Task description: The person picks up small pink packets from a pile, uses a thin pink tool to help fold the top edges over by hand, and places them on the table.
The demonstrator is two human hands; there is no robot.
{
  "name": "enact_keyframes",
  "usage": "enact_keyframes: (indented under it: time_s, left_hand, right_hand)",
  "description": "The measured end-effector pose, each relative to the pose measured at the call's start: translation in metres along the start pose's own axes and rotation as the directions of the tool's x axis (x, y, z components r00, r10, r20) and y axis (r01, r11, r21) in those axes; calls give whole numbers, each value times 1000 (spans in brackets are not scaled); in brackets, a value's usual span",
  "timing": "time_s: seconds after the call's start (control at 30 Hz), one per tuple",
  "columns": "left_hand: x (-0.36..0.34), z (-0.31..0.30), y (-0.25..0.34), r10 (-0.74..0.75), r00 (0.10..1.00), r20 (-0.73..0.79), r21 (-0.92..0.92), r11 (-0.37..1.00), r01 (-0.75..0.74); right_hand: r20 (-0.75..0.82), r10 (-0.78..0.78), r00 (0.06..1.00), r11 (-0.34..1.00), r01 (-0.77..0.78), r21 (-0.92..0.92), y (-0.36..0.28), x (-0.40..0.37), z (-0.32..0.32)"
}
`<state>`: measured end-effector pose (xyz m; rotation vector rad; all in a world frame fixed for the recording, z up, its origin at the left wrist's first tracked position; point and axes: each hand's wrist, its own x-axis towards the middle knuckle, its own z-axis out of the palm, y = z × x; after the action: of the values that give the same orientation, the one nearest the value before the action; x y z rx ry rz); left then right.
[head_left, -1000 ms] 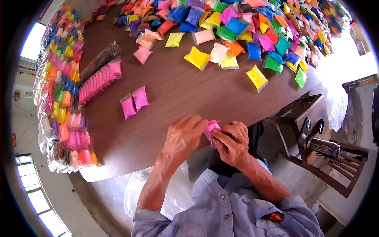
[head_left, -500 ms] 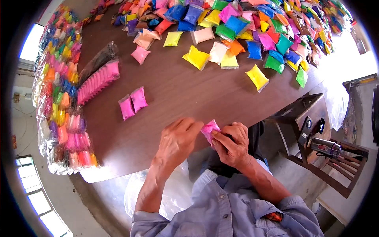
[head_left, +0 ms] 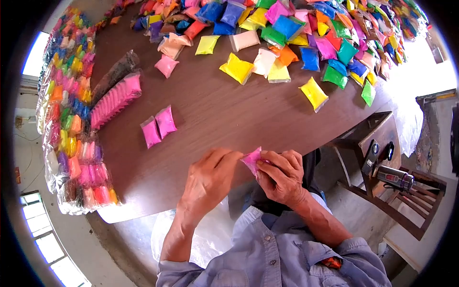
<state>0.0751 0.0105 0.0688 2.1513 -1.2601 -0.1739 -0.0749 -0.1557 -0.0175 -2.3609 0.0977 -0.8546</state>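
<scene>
My right hand (head_left: 283, 178) pinches a small pink clay packet (head_left: 251, 160) in clear plastic, above the table's near edge. My left hand (head_left: 210, 178) is closed, its fingertips meeting the packet's left corner; their exact grip is partly hidden. Two more pink packets, one on the left (head_left: 150, 132) and one on the right (head_left: 166, 121), lie side by side on the table beyond my left hand. Farther left, a row of pink packets (head_left: 116, 101) stands tightly lined up, with a dark row of packets (head_left: 114, 76) behind it.
A large heap of mixed-colour packets (head_left: 287, 29) covers the far side of the brown table (head_left: 215, 110). Bagged rows of packets (head_left: 71, 129) line its left edge. On the right, a wooden stool (head_left: 370, 158) bears a thermos (head_left: 394, 177) and a dark phone-like object (head_left: 370, 155).
My left hand has shifted slightly left and down, its fingers now less blurred. The pink packet has tilted a little leftward between the hands. The view has turned slightly.
</scene>
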Motion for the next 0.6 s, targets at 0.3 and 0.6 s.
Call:
enact_keyframes:
  time_s: [0.3, 0.6]
  left_hand:
    - [6, 9, 2, 27, 994, 103, 82, 996, -36]
    - [17, 1, -4, 39, 996, 79, 24, 999, -41]
  right_hand:
    - [-8, 3, 1000, 1000, -3, 14, 1, 5, 1]
    - [-30, 17, 999, 999, -16, 38, 3, 4, 2]
